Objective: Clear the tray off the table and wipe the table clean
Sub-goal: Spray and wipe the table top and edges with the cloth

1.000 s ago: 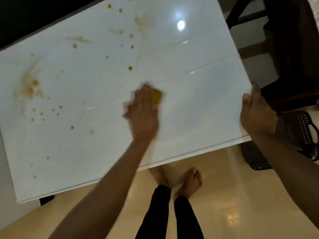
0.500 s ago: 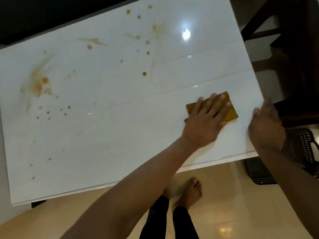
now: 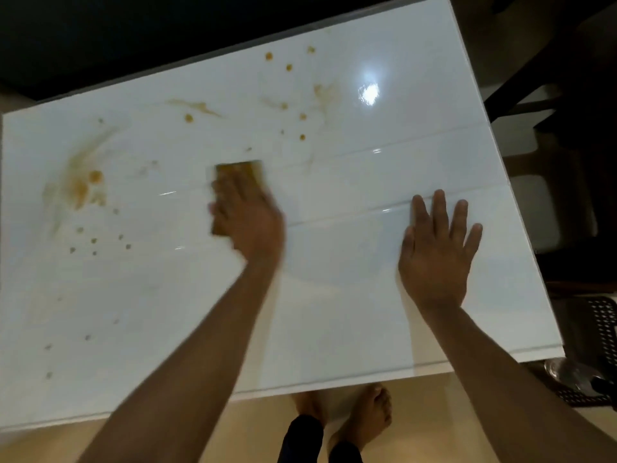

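Observation:
A glossy white table (image 3: 334, 312) fills the view. My left hand (image 3: 247, 222) presses flat on a yellow-brown sponge cloth (image 3: 238, 169) near the table's middle; the hand is motion-blurred. Only the cloth's far end shows past my fingers. Orange-brown smears and drops (image 3: 78, 187) mark the left side, and more drops and streaks (image 3: 302, 116) lie along the far middle. My right hand (image 3: 437, 248) rests palm down on the table's right part, fingers spread, holding nothing. No tray is in view.
A dark wooden chair (image 3: 547, 105) stands off the table's right edge. A black perforated stool or basket (image 3: 601, 329) with a shiny metal item sits on the floor at the near right. My bare feet (image 3: 364, 416) stand on the beige floor under the near edge.
My left hand swept the cloth from the table's right edge leftward to the middle. My right hand came off the right edge and now lies flat on the tabletop.

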